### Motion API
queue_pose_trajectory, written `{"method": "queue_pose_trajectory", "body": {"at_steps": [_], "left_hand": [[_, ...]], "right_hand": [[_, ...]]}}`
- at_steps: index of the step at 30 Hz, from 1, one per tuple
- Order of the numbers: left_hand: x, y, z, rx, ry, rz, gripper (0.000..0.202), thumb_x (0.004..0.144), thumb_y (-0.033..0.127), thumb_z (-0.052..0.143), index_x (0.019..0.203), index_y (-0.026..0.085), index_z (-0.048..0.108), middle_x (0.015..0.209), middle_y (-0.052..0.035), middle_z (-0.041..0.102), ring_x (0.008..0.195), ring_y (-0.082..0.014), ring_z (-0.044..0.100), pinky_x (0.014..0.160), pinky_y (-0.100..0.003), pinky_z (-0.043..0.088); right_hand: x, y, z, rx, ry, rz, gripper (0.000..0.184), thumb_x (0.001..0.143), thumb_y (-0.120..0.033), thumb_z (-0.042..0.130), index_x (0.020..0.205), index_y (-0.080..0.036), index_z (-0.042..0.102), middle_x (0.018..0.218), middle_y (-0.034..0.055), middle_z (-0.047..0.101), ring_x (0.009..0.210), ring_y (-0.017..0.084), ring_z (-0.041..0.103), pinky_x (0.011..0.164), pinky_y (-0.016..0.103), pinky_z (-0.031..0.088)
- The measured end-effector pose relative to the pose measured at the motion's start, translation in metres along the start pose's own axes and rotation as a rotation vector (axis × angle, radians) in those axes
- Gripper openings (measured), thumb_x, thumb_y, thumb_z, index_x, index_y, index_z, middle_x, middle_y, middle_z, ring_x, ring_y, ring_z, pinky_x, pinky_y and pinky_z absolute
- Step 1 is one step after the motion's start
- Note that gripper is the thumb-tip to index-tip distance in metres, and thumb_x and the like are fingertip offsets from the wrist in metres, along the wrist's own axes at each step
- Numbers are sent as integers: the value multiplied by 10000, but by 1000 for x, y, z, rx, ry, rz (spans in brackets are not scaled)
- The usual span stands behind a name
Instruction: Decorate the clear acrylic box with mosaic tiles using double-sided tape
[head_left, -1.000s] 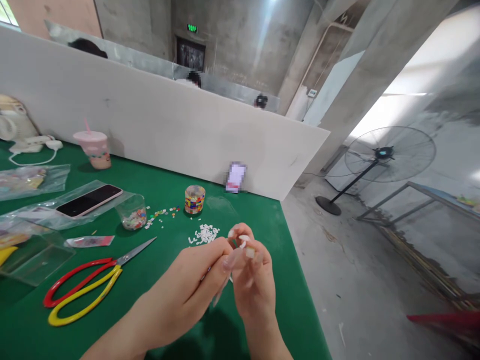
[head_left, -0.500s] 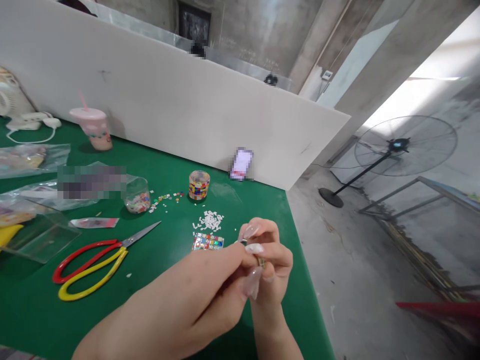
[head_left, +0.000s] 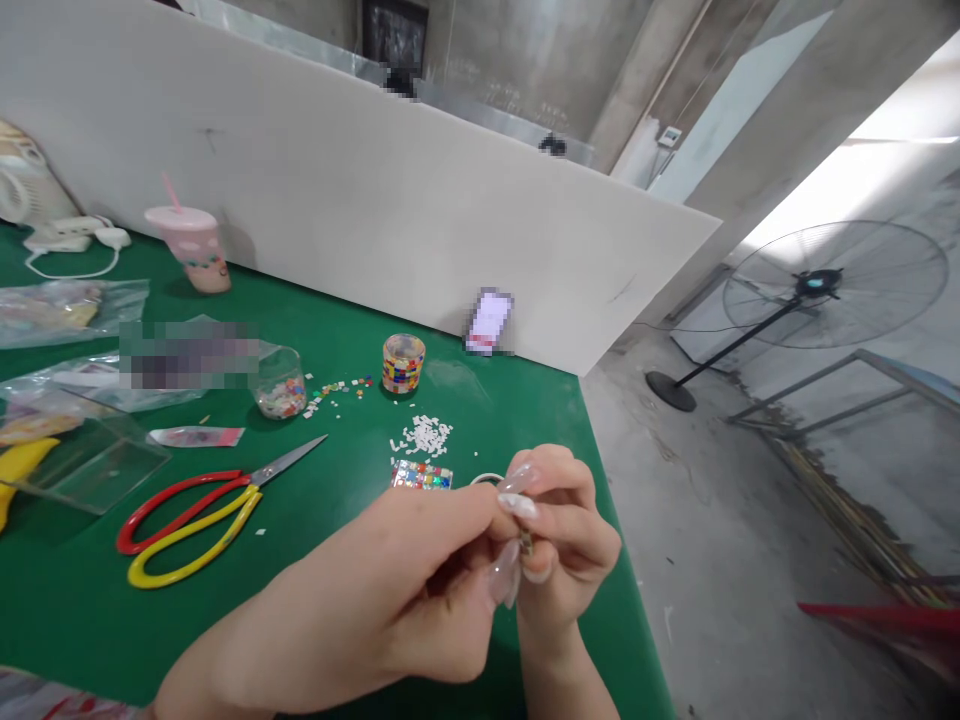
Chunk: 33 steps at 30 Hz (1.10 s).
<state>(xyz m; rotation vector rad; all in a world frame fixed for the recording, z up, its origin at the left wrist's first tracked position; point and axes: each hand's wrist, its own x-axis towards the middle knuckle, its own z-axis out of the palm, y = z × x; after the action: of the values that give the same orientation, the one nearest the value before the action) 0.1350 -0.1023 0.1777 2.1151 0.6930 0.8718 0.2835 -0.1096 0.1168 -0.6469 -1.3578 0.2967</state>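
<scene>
My left hand (head_left: 420,570) and my right hand (head_left: 566,525) meet over the table's right side, fingers pinched together. Between the fingertips a small yellowish bit shows, mostly hidden; I cannot make out what it is. A thin pale loop (head_left: 487,477) peeks out behind the fingers. Just beyond my left hand lies a sheet of coloured shiny squares (head_left: 422,474), partly covered by the hand. A pile of small white pieces (head_left: 424,436) is behind it. Farther back stands a clear cup banded with coloured squares (head_left: 403,366).
Red-and-yellow-handled scissors (head_left: 217,510) lie open at the left. Around them are a clear cup of loose pieces (head_left: 281,397), a small tube (head_left: 196,437), a clear box (head_left: 97,470) and plastic bags. A pink drink cup (head_left: 191,250) and a phone (head_left: 489,320) stand near the white partition (head_left: 360,190).
The view has shifted slightly. My right hand sits a little farther right, its fingers still pinched against the left hand's. More of the pale loop shows.
</scene>
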Motion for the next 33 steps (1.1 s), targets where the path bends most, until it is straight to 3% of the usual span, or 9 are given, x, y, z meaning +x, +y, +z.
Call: {"method": "queue_pose_trajectory", "body": {"at_steps": [5,15,22,25,29,33], "left_hand": [[2,-2,8,-110,-13,7,155,826,129,463,695,200,505,564,50,494,476,-81,393,434,-201,290],[13,4,15,-721,-163,-203,191,894,214,478,707,183,472,529,83,368,423,-44,300,426,-183,277],[13,3,16,-792,-172,-249,242,865,249,540,655,187,438,497,90,327,394,-36,249,374,-187,195],[17,3,16,-774,-161,-263,199,861,220,530,674,180,477,508,90,338,407,-38,270,383,-180,220],[21,2,13,-730,-103,-294,219,831,178,525,622,176,460,520,82,362,441,-39,299,397,-169,234],[21,1,12,-708,-108,-304,179,807,125,481,635,174,480,554,73,402,474,-43,332,409,-163,245]], "right_hand": [[-4,-2,1,10,49,39,195,925,-455,566,1044,-441,719,815,26,578,754,197,549,649,371,461],[-1,-7,6,324,63,215,147,909,-354,623,968,-419,740,900,-4,471,763,129,490,654,283,449],[0,-7,11,488,70,318,157,904,-322,616,900,-408,747,858,-13,456,763,119,491,646,251,453],[1,-4,8,437,58,301,166,896,-283,639,917,-410,744,884,-15,460,773,115,491,647,250,447],[1,2,1,294,26,240,115,876,-411,665,940,-376,754,927,-3,473,781,127,500,692,293,448],[0,3,-3,184,36,176,133,888,-402,650,963,-371,755,926,3,458,764,132,501,655,301,444]]}}
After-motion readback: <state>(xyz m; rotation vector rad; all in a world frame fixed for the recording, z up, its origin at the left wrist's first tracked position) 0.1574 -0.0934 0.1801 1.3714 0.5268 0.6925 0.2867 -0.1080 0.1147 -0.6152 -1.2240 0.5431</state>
